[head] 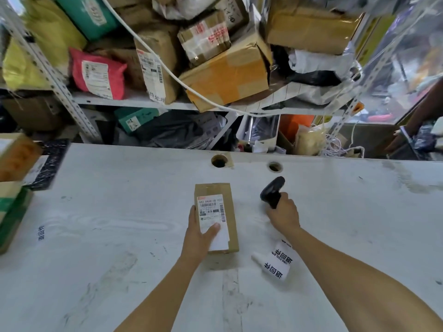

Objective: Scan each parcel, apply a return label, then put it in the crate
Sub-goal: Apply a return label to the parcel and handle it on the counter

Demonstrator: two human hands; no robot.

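Observation:
A small brown cardboard parcel with a white shipping label lies on the white table, near the middle. My left hand grips its near left side, thumb lying across the label. To the right, my right hand holds a black barcode scanner by its handle, the scanner's head up and a little right of the parcel. A strip of white return labels with black characters lies on the table just below my right wrist. No crate can be made out.
Stacked boxes stand at the table's left edge. Behind the table a metal shelf is crammed with parcels and bags, and a white cable hangs across it. Two round holes pierce the table's far edge.

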